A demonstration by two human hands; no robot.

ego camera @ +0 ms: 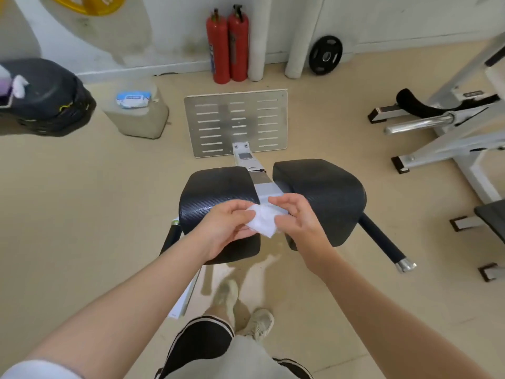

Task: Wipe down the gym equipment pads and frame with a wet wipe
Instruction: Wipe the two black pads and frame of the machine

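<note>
You have the wet wipe [263,220] bunched between both hands, above the gap between the two black pads [218,192] and the grey frame bar [266,188]. Your left hand [228,228] pinches its near edge, fingers closed on it; your right hand [296,217] grips the far side with thumb and fingertips, remaining fingers loose. Likely you're refolding for a clean face, held over the pads so the next stroke starts short. Beyond the left pad, a wipes packet [133,99] rests on a pale canister [136,116]; contents not visible. Further left of it, a black bin bag [46,97] holds crumpled white tissue.
</note>
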